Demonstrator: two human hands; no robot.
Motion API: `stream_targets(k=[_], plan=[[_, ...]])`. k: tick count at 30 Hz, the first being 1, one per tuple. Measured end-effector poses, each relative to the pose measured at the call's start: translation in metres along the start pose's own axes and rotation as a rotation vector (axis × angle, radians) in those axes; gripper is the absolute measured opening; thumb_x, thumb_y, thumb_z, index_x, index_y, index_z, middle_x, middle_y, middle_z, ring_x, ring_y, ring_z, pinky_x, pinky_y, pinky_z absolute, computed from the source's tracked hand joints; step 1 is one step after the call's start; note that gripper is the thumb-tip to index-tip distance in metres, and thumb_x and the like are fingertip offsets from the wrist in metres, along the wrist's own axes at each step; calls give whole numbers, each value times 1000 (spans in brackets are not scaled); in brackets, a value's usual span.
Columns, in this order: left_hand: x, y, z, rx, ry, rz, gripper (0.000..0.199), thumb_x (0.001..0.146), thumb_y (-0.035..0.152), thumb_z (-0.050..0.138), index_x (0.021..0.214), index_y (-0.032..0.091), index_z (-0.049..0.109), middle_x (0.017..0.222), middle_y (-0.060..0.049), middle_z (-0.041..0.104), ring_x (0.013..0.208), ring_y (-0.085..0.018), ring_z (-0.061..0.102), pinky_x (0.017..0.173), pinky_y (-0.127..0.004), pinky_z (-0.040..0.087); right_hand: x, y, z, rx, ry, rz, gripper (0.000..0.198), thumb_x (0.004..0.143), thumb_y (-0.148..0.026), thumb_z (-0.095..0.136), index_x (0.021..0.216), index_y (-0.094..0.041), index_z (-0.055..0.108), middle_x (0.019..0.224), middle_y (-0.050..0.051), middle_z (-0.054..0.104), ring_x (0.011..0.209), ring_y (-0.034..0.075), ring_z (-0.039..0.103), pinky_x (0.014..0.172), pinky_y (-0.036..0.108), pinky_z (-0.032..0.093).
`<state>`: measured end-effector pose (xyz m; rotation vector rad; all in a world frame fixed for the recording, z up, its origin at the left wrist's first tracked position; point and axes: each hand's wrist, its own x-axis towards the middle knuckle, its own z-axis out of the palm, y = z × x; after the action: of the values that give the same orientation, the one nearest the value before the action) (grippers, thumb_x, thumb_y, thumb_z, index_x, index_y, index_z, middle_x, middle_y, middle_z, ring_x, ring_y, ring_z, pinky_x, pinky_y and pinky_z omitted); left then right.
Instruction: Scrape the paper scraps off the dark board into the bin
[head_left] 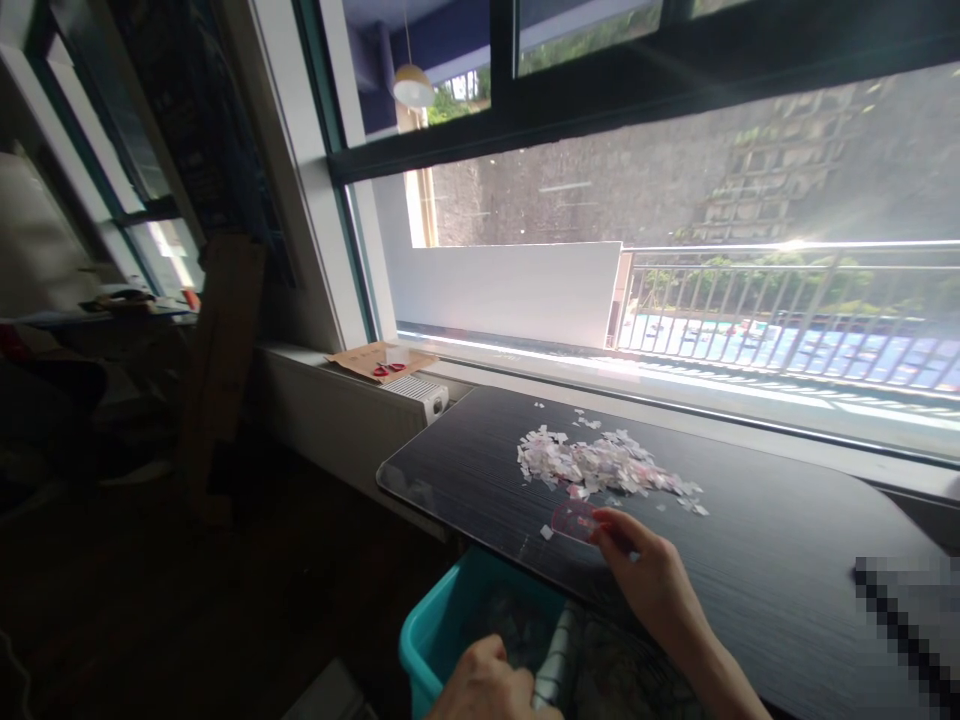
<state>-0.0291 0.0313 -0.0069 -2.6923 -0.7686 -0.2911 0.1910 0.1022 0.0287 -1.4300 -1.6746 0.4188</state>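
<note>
Near the table's front edge, my right hand [646,572] pinches a pink see-through flat piece with a rounded end [574,521] between thumb and fingers. Just beyond that piece lies a spread-out heap of small white and pinkish paper scraps [592,462] on the dark table [757,540]. One loose scrap [547,532] rests to the left of the pink piece. Low in the view, my left hand [491,682] is closed beside a teal bin [426,632], against a pale checked cloth-like strip [556,655]. What its fingers hold is hidden.
Red-handled scissors [388,370] lie on brown paper [352,358] over the radiator [409,393], left of the table. A large window [525,215] runs behind. Tall cardboard [217,380] leans at left. A blurred, pixelated object [911,610] sits at the right edge.
</note>
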Motion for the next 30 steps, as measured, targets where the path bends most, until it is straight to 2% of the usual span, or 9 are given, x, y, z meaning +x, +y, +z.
stream_targets(k=[4,9,14,20,27,30], plan=[[0,-1,-1,1,-36,-5,29,76,39,73,65,22,52,48,6,50,38,-12,40,46,-33,15,-2,-2,2,20,-52,-31,28,85,-36,54,98,-21,73,81,4,76,72,21,70,65,26,52],[0,-1,-4,-21,-64,-11,28,78,40,72,67,23,53,49,7,50,39,-11,40,47,-32,17,-1,-6,2,10,-24,-21,28,85,-36,53,99,-20,72,80,5,76,71,21,69,66,27,52],[3,0,-10,-13,-91,-21,26,73,40,76,68,24,56,49,6,53,38,-12,41,47,-32,14,-2,-13,2,35,-128,-32,27,85,-36,53,98,-21,72,81,3,76,73,21,69,66,26,51],[3,0,-11,-5,-114,-5,21,74,38,73,70,25,57,50,5,55,37,-14,42,47,-32,17,1,-7,5,36,-71,6,29,85,-38,54,101,-21,71,81,3,75,75,21,69,69,27,50],[2,-1,-12,-1,-146,4,23,71,41,76,74,25,59,53,5,59,38,-14,43,45,-33,17,-7,-16,11,93,-214,-68,26,85,-36,55,96,-22,73,80,1,75,71,19,68,64,24,50],[3,-1,-13,17,-157,-4,19,74,40,73,72,27,59,51,4,58,36,-15,42,45,-33,14,-4,-13,8,71,-128,-35,28,85,-39,55,99,-22,73,80,2,75,73,19,68,65,24,50]])
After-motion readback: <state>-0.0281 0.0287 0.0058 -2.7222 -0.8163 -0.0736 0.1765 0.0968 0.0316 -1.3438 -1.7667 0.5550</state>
